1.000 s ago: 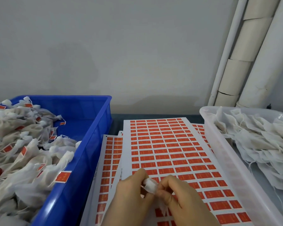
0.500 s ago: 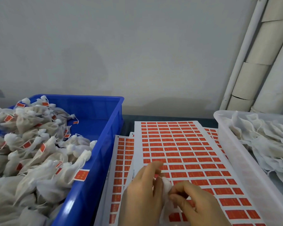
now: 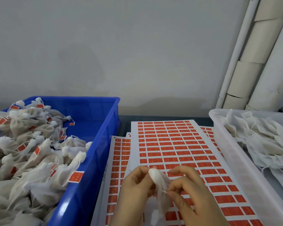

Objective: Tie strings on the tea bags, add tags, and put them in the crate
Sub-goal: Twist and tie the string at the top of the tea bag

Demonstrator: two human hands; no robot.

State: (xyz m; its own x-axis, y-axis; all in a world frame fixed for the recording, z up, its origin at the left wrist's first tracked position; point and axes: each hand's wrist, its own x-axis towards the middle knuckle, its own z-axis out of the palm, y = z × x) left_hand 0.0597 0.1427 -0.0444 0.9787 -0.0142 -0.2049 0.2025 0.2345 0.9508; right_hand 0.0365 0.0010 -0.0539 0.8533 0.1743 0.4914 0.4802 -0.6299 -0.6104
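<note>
A small white mesh tea bag is held low in the middle of the view, above the white sheets of orange-red rectangular tags that are spread flat on the dark table. Its gathered top is pinched between the curled thumb and fingers of the left hand, and its body hangs down between the two hands. A thin white string runs from the neck of the bag to the right hand, where it is gripped between thumb and forefinger, the other fingers being curled in.

To the left stands a blue plastic crate, heaped with tied tea bags carrying orange-red tags – the held bag is outside it, just beside its near corner. To the right a translucent white plastic tub is filled with loose white bags. Pale pipes are seen against the grey wall.
</note>
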